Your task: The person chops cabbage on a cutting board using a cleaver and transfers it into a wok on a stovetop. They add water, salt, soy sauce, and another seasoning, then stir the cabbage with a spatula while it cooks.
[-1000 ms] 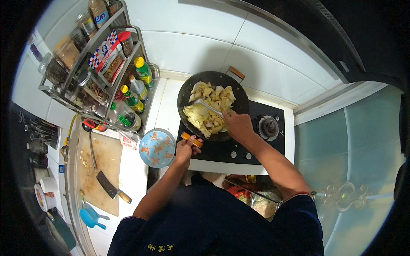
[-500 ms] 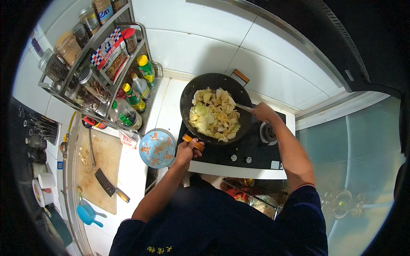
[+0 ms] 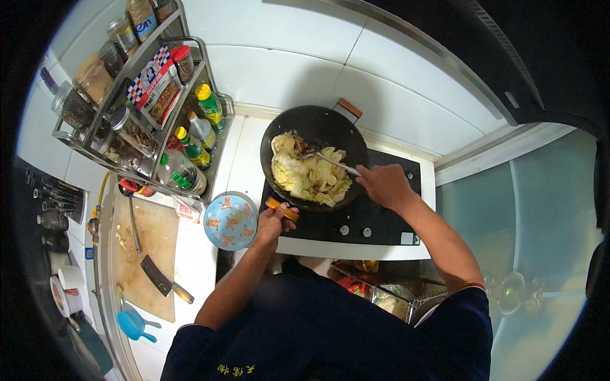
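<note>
A dark wok (image 3: 356,143) sits on the black stove top (image 3: 394,216), partly filled with chopped cabbage (image 3: 314,181). My left hand (image 3: 274,223) is closed round the near orange-brown wok handle (image 3: 283,209). From the right, my right hand (image 3: 386,185) grips a metal spatula (image 3: 343,166), whose working end is in the cabbage and hidden by it. The cabbage lies mostly in the left and near part of the wok, pale yellow-green with browned bits. On the far side the second wok handle (image 3: 348,109) sticks up toward the tiled wall.
Left of the stove are a blue patterned plate (image 3: 230,222), a cutting board (image 3: 152,222) with a cleaver (image 3: 155,275), and a blue scoop (image 3: 135,324). A metal rack (image 3: 213,70) with jars and sauce bottles stands behind them. Knobs (image 3: 366,232) line the stove's front.
My right hand and the spatula have moved left and a little nearer, into the wok's middle. The cabbage has shifted, baring more of the wok's far right side. My left hand keeps its grip.
</note>
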A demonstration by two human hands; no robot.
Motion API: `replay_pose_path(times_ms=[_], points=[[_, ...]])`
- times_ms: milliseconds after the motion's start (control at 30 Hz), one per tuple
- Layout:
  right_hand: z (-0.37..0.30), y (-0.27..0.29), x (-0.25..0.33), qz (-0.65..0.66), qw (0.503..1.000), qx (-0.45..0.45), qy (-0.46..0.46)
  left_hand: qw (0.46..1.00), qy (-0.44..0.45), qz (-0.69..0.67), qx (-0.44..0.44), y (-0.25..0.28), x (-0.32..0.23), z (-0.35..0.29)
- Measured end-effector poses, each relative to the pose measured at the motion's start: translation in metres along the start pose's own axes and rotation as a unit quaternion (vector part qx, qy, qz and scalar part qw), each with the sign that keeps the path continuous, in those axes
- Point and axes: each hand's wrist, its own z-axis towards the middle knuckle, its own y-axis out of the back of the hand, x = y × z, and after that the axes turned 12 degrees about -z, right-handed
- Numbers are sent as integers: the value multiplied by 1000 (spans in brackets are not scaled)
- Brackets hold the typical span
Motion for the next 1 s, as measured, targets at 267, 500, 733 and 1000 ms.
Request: replay_pose_path(times_ms=[267,500,733,1000], points=[[-83,81,4,41,995,-46,-72,1000,18,7,-9,-1,-3,-1],[-92,59,38,15,990,119,-68,999,27,14,-18,-11,-12,-6],[-37,11,50,42,982,92,-160,999,36,4,-31,-9,-13,-7],[-21,-11,79,50,994,-21,-100,1000,20,3,-16,-11,-11,-9]])
